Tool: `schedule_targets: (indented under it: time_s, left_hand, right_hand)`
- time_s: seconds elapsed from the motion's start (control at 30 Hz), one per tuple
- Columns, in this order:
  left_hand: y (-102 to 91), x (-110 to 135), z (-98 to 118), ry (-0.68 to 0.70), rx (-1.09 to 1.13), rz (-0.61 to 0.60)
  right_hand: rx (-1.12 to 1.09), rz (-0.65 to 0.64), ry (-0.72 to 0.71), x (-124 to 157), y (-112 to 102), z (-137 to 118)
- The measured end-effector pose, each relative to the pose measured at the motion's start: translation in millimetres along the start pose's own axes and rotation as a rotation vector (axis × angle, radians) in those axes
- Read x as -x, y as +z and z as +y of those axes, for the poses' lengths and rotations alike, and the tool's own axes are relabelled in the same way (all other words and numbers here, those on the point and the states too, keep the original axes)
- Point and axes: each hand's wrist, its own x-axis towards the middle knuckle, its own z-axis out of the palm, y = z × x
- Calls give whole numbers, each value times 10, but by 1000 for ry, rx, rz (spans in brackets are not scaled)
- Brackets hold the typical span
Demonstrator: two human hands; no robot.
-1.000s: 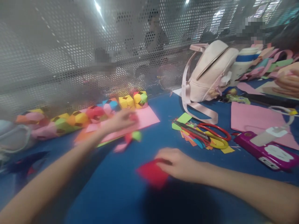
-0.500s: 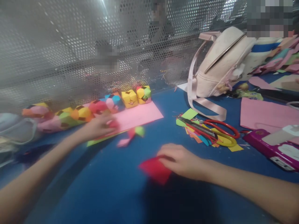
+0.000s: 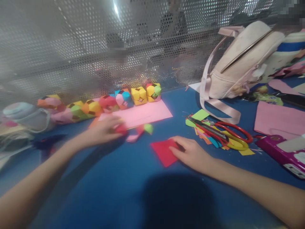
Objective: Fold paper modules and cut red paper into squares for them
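My left hand [image 3: 106,128] is blurred, its fingers closed on a small red folded paper piece [image 3: 121,128] at the front edge of the pink paper sheet [image 3: 143,115]. Just right of it lies a joined pink, red and green folded paper piece [image 3: 138,132]. A red paper square [image 3: 164,152] rests on or just over the blue table, and my right hand [image 3: 187,151] pinches its right side between thumb and fingers. Behind the pink sheet stands a row of colourful folded paper balls and cubes [image 3: 108,103].
Scissors [image 3: 233,135] with red and yellow handles lie on paper scraps to the right, with a purple device [image 3: 278,149] beyond. A cream backpack [image 3: 233,70] leans near the perforated metal screen [image 3: 90,57]. At left are a pale lidded container [image 3: 26,116] and a cable [image 3: 16,138].
The view has shifted, so most things appear farther right and higher. My right hand has moved the red square forward. My left hand has come slightly nearer me with the red piece.
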Motion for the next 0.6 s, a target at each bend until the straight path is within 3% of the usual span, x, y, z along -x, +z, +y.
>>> schedule_targets:
  time_s: [0.3,0.5,0.6]
  left_hand:
    - [288,217,120,-34,19,34]
    - [400,263,193,-48,26,84]
    - [437,301,169,-40,43,120]
  right_hand:
    - [11,-33,80,-144,95,-155]
    - [-61,-56,-8,-397,299,-252]
    - [-40,-76,-72,-531,290,-289]
